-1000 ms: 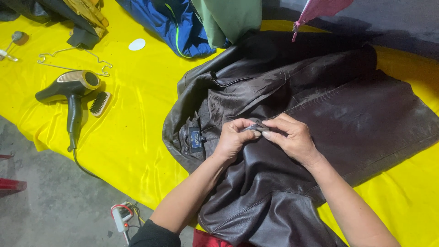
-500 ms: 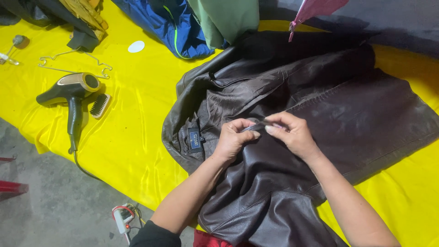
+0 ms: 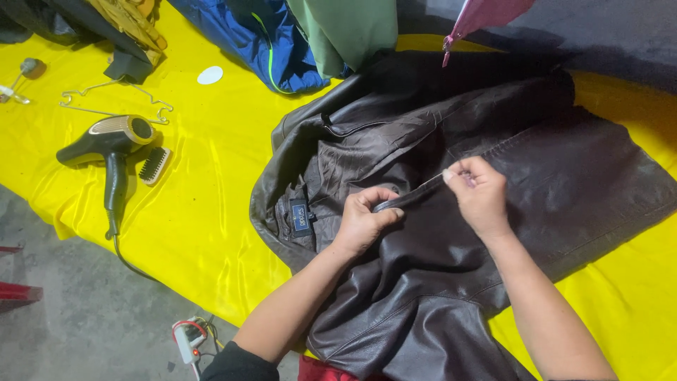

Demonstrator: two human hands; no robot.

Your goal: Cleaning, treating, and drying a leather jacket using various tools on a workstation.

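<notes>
Head view, and I'm looking down on a dark brown leather jacket [image 3: 451, 212] spread across a yellow cloth [image 3: 211, 212], filling the centre and right of the frame. My left hand [image 3: 363, 222] is closed in a pinch on the jacket's front edge at mid-frame; my right hand [image 3: 479, 194], just right of it, has finger and thumb closed on the same edge, possibly on a zip pull, though that is too small to tell. The edge runs taut between the two. I judge this is work on the front closure; the next move calls for the left to anchor firmly while the right draws steadily along the line.

Labels now: a small dark blue rectangular tag [image 3: 301, 217] sits inside the collar, left of centre. A white oval sticker [image 3: 209, 75] lies on the cloth, upper left. Below it, a wire hanger [image 3: 113, 106], a hairdryer [image 3: 109, 141] and a small brush [image 3: 154, 166].
</notes>
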